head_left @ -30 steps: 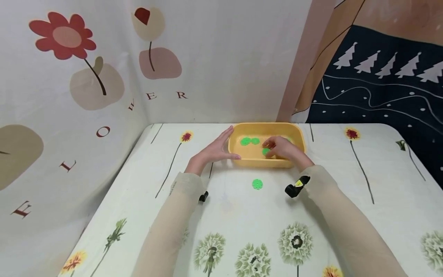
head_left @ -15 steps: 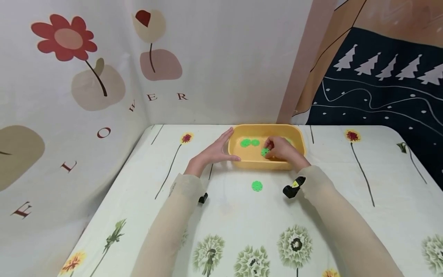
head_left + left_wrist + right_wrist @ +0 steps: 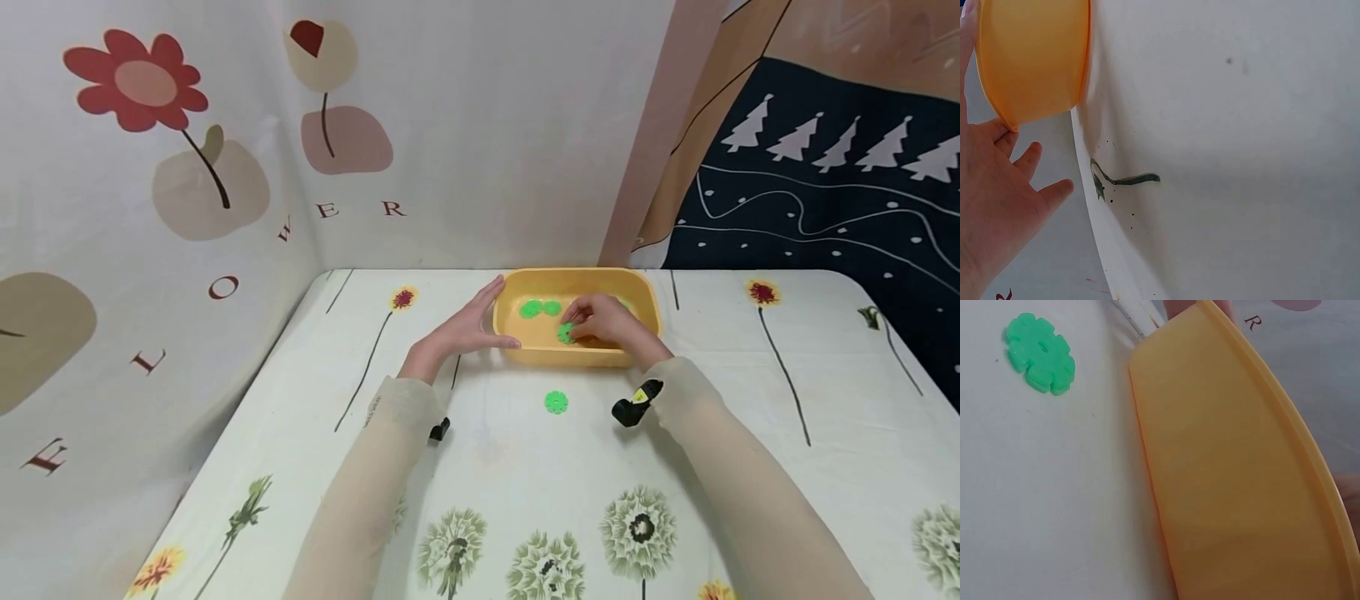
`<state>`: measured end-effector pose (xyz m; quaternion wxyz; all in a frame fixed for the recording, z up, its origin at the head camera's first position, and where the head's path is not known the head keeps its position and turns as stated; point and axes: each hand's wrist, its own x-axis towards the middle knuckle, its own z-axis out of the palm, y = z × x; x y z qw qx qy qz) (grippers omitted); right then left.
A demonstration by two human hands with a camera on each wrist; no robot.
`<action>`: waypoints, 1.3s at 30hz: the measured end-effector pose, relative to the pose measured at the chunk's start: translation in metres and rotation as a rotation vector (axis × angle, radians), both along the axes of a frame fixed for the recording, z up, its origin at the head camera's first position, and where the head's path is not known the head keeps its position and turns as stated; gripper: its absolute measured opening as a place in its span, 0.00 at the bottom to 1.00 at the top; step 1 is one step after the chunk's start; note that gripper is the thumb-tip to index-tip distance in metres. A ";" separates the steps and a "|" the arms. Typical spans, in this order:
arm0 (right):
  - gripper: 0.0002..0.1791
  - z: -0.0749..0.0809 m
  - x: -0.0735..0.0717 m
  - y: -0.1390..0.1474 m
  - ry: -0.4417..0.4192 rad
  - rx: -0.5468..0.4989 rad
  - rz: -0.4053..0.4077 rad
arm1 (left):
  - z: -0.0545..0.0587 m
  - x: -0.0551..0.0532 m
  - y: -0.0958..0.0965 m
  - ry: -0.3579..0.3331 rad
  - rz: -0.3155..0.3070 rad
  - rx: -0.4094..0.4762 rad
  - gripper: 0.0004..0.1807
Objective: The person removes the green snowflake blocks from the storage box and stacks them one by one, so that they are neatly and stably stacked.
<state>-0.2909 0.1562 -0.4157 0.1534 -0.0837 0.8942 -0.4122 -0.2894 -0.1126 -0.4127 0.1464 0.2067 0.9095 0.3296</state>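
Note:
A yellow plastic tub [image 3: 566, 357] stands at the far edge of the table. My left hand [image 3: 467, 327] is spread across its left end, thumb at the front rim and fingers toward the back. In the left wrist view, fairly straight fingers [image 3: 1007, 140] touch the rim corner. Inside the tub, my right hand [image 3: 603, 319] pinches a green snowflake building disc [image 3: 566, 333] between thumb and fingers. Two more green discs [image 3: 540, 308] lie on the tub floor to the left. The tub wall [image 3: 1229, 456] hides most of the right hand in the right wrist view.
Another notched green disc [image 3: 557, 402] lies on the table in front of the tub. The white tablecloth [image 3: 487, 458] carries printed flowers. A curtain [image 3: 480, 133] hangs right behind the tub. Beyond the right rear corner is a dark tree-print cloth [image 3: 810, 192].
My right fingers have closed on a green disc in the tub and shifted it slightly left and toward the front wall. The left hand and the tub have stayed put.

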 end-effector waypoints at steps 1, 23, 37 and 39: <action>0.10 0.000 0.000 0.000 -0.008 -0.005 -0.003 | 0.000 0.000 0.000 0.000 0.000 -0.001 0.64; 0.10 -0.003 -0.005 0.002 -0.019 -0.094 -0.084 | 0.000 -0.001 0.000 0.007 -0.014 0.005 0.64; 0.12 -0.002 -0.004 0.004 -0.008 -0.114 -0.121 | 0.000 -0.002 0.000 0.012 -0.022 0.012 0.64; 0.12 0.000 -0.003 0.004 -0.019 -0.137 -0.124 | 0.000 -0.002 0.000 0.012 -0.024 0.013 0.64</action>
